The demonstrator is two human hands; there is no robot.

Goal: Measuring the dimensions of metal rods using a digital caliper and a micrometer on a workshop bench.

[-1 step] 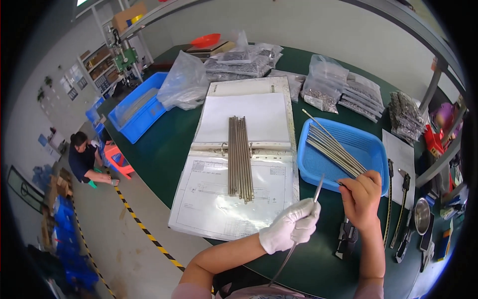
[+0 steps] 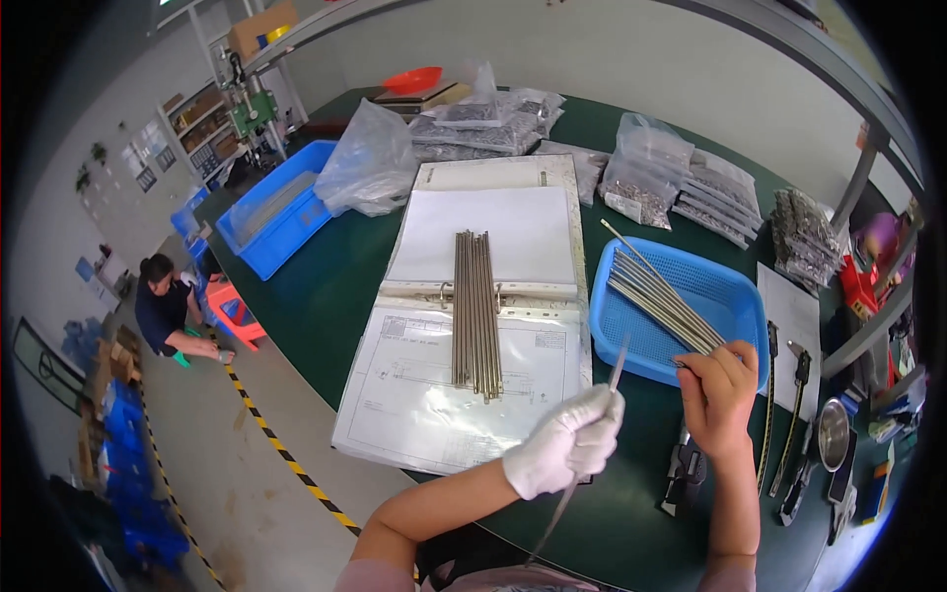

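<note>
My left hand point(image 2: 567, 442), in a white glove, is closed around a thin metal rod point(image 2: 618, 367) whose upper end points toward the blue basket and whose lower end reaches down to the table's near edge. To its right, my bare right hand point(image 2: 723, 395) is closed in a pinch by the basket's near rim. A small dark end shows at its fingertips, too little to name. Inside the blue perforated basket point(image 2: 604, 331) lie several metal rods point(image 2: 663, 301), one slanting over the far left rim. A row of similar rods point(image 2: 476, 316) rests on an open ring binder point(image 2: 395, 414) with a drawing.
Bags of small metal parts point(image 2: 641, 168) line the back of the green table point(image 2: 326, 296). A blue bin point(image 2: 281, 242) stands at left. Calipers point(image 2: 683, 469), more measuring tools and a metal bowl point(image 2: 835, 434) lie at right. A person point(image 2: 168, 311) sits beyond on the left.
My left hand and its rod have shifted slightly left and down. My right hand stays pinched near the basket, almost unmoved.
</note>
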